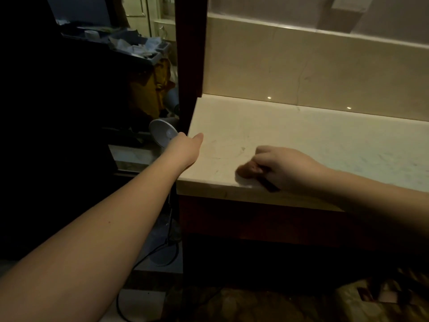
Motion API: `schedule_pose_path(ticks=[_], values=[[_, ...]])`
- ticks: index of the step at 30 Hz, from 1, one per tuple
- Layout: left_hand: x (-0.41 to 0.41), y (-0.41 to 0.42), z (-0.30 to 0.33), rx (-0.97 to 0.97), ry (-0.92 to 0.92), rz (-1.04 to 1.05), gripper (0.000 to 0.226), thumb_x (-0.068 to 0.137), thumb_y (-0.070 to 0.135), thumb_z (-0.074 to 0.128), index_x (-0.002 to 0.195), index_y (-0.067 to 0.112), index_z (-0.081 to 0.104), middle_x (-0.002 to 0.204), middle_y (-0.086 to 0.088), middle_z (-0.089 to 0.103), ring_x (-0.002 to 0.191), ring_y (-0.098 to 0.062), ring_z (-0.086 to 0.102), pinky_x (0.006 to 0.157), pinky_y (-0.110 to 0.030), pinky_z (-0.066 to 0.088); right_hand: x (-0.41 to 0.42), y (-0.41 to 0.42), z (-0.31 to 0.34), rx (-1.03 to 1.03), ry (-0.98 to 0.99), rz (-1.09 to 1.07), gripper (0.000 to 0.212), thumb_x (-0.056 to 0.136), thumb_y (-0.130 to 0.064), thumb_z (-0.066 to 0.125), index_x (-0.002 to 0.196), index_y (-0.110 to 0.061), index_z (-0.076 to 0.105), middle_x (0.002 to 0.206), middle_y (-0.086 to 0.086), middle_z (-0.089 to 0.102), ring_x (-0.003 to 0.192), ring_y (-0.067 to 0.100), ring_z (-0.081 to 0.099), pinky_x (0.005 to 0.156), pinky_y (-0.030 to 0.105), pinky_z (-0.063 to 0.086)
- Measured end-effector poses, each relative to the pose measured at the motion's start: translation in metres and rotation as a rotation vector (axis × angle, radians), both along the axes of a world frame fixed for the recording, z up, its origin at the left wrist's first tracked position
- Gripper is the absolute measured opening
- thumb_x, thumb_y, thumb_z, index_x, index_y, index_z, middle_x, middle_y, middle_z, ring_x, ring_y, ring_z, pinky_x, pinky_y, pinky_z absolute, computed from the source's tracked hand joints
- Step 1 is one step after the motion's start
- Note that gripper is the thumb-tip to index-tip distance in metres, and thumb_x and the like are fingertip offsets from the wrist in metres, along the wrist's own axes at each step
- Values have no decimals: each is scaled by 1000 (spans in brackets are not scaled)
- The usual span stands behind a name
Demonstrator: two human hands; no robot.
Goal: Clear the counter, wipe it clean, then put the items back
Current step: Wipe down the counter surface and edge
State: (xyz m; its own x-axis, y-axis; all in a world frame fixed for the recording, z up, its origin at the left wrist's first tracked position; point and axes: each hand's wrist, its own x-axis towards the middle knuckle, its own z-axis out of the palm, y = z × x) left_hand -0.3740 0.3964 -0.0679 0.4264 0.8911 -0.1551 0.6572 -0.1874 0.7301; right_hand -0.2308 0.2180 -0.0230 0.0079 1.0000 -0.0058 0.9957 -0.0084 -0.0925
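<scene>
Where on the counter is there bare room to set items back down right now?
The counter is bare from the right hand back to the backsplash and out to the right edge of view. Near its left end, only the front is taken: the left hand at the corner, and the right hand gripping a brownish cloth.

I can read no text anywhere here. The white card (350, 2) at the upper right of the frame carries dark marks at its top edge, but they are cut off and too blurred for me to make out any letters or numbers.
</scene>
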Motion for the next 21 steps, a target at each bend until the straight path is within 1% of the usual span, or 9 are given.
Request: schedule_pose_path(ticks=[3,5,7,10,12,16,17,19,21], values=[[-1,-1,0,5,-5,-3,53,101,42,39,129,-2,48,127,-21,56,116,-37,53,78,-32,34,21,52,-6,90,-40,-104,16,94,-23,50,97,-14,62,96,2,52,90,27,55,72,33,40],[-2,-2,0,9,-2,-8,54,101,43,38,128,-2,49,127,-21,56,116,-37,54,78,-33,35,36,83,-7,97,-86,-195,19,95,-23,48,98,-10,63,95,2,49,95,29,55,74,35,40],[-2,-2,0,11,-5,-4,54,101,44,38,127,-2,49,126,-21,57,115,-37,54,78,-33,35,44,95,-9,103,-88,-222,21,95,-24,48,97,-9,63,94,3,48,96,30,54,75,36,40],[-2,-1,-1,14,0,-2,54,101,44,39,127,-2,49,125,-21,57,115,-37,54,78,-33,35,36,73,-8,100,-55,-155,20,95,-25,49,99,-13,64,96,3,53,89,25,54,72,33,40],[-1,1,-2,13,3,-2,54,101,44,39,127,-2,49,125,-21,57,114,-38,54,78,-33,35,27,43,-5,54,-34,-87,16,95,-27,50,99,-17,62,97,0,53,84,19,51,70,29,36],[2,5,-6,26,25,13,53,100,44,39,125,-2,49,123,-21,57,113,-38,54,78,-33,36,25,12,-2,-20,5,-28,4,92,-26,53,88,-26,54,95,-5,51,79,16,49,65,29,33],[3,5,-6,37,38,14,53,100,44,39,124,-2,49,122,-21,57,112,-38,55,78,-34,36,30,18,-1,-10,9,-34,5,92,-25,53,87,-24,54,95,-5,51,80,18,50,66,31,36],[4,4,-5,59,74,17,53,101,44,37,123,-3,50,121,-21,58,111,-38,55,78,-34,36,46,43,-3,56,-12,-83,12,93,-23,50,94,-15,60,98,0,53,87,23,54,70,35,41],[4,2,-3,77,106,15,54,101,44,36,123,-3,50,120,-21,58,111,-38,55,78,-34,36,64,79,-4,89,-44,-161,18,94,-21,48,97,-9,61,101,7,54,95,29,55,72,35,40]])
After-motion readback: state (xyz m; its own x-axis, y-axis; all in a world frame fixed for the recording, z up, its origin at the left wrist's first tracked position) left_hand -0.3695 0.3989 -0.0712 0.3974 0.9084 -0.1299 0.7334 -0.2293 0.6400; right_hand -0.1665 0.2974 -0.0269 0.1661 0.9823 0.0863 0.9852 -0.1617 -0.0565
